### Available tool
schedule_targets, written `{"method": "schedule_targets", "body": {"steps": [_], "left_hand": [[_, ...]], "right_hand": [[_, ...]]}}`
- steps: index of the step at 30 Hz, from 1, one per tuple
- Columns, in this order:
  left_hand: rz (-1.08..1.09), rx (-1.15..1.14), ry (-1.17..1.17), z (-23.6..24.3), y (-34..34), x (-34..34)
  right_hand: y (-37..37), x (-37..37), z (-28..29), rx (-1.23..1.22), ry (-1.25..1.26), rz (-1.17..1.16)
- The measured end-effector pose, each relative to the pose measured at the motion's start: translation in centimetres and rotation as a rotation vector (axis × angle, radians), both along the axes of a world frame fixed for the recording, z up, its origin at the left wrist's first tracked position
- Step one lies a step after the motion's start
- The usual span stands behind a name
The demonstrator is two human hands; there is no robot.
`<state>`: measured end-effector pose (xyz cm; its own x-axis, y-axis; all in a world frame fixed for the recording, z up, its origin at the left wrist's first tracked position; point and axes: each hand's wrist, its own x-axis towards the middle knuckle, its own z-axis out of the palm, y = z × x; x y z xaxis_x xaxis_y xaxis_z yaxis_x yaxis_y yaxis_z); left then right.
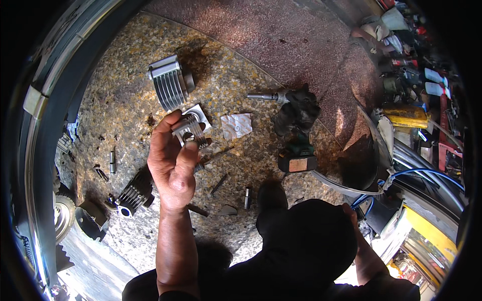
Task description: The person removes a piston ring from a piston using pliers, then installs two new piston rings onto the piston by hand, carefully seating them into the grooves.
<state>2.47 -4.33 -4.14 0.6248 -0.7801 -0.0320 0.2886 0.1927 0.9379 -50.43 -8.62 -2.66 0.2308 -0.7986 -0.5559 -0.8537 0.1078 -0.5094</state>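
Note:
My left hand [173, 160] is closed around a silvery piston [190, 129], thumb on the near side and fingers over its far left. Grooves and a round pin hole show on the piston. Behind it, partly covered, lies a pale square metal-looking piece [202, 116]. A shiny finned engine cylinder [169, 83] sits on the speckled floor just beyond. My right hand [351, 215] is beside my dark-clothed knee at the lower right. Its fingers are mostly hidden there, so whether it holds anything does not show.
A dark cordless driver [297, 130] with a long socket lies right of a crumpled paper scrap [236, 126]. A blackened finned cylinder [134, 194] is at the near left. Loose sockets [112, 162] and a thin dark rod [219, 184] lie around. Cluttered tools [401, 118] line the right.

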Motion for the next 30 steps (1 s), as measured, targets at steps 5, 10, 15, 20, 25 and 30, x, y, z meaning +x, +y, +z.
{"method": "schedule_targets", "body": {"steps": [5,10,15,20,25,30], "left_hand": [[0.045,-0.094,0.017,1.6,1.5,0.0],[0.139,-0.141,-0.150,3.2,3.2,0.7],[0.275,-0.108,-0.338,5.0,5.2,1.8],[0.376,-0.042,-0.553,5.7,6.6,3.0],[0.473,-0.003,-0.692,6.3,7.3,3.7],[0.504,-0.010,-0.759,6.7,7.8,4.2]], "right_hand": [[-7.1,11.2,4.1,0.431,-0.362,-0.036],[-11.1,22.4,4.7,0.756,-0.792,-0.076],[-11.4,30.2,6.7,0.592,-0.724,0.215],[-11.3,35.0,7.4,0.189,-1.026,0.471],[-11.3,37.8,8.6,0.767,-1.314,0.600],[-9.6,39.3,10.3,1.114,-1.324,0.660]]}}
